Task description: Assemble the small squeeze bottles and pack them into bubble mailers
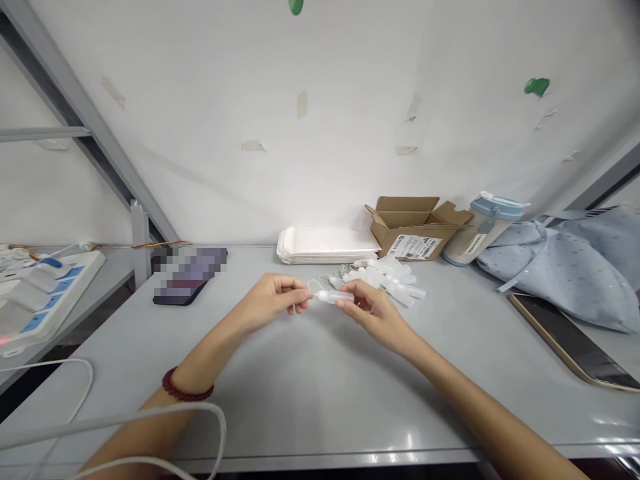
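Note:
My right hand [373,310] grips the body of a small translucent white dropper bottle [333,297], held on its side above the grey table [320,387]. My left hand [280,300] is closed in a pinch at the bottle's narrow nozzle end. From the nozzle area a thin white loop [314,283] curves up to my left fingers; what sits right between those fingertips is hidden. Just behind my right hand lies a pile of similar small white bottles [395,273], some with thin tips.
Behind the pile are a stack of white envelopes [330,245] and an open cardboard box [413,233]. A blue-lidded cup [477,230], a pale blue cloth bag [565,260] and a phone [570,340] are right. Left are a dark, partly blurred object [187,280], power strip [50,300] and white cable [150,415].

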The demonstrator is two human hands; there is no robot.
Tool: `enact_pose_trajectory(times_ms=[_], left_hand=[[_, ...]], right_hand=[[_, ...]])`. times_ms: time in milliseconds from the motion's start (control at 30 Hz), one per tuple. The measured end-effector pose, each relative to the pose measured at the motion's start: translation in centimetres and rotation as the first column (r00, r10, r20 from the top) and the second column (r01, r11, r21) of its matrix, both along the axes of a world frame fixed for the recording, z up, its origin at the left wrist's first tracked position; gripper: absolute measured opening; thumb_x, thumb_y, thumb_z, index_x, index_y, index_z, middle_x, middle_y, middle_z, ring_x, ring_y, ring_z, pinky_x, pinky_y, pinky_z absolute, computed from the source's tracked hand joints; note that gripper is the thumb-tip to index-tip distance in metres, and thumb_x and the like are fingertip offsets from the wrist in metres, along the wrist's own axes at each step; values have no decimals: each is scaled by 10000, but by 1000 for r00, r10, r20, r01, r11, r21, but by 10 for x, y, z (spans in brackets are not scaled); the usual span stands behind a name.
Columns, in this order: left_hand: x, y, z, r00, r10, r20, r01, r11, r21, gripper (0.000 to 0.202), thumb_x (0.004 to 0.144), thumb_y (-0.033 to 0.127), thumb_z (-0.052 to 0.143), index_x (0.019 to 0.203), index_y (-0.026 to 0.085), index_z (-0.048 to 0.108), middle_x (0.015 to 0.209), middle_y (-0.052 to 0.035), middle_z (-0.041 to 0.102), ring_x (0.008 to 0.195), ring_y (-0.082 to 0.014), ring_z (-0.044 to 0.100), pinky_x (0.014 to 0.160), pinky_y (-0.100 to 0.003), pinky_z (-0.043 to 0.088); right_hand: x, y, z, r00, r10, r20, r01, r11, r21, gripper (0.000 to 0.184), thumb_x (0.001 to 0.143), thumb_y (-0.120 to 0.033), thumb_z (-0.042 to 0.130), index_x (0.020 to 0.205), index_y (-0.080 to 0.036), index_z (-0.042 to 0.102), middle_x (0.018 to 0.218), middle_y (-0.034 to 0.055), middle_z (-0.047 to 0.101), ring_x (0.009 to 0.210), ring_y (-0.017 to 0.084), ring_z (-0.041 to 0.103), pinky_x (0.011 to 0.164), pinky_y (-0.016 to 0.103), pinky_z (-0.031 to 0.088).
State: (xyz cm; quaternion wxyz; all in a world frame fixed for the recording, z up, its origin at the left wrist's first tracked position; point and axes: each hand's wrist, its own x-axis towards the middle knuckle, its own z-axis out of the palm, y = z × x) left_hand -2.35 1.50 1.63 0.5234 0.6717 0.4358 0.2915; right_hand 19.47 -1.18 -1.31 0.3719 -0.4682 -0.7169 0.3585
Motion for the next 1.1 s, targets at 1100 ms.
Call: enact_pose_trajectory(times_ms=[1100], left_hand=[[4, 2, -29, 844, 85, -530, 214, 852, 478, 213, 813, 318, 474, 905, 188, 616, 967, -49, 633, 695, -161, 583, 677, -286, 439]], right_hand=[[13, 25, -39, 509, -350, 787, -115, 878, 465, 422, 783, 3, 424, 1050, -237, 644, 1210, 86, 576, 1214, 347, 352, 940, 559, 282]])
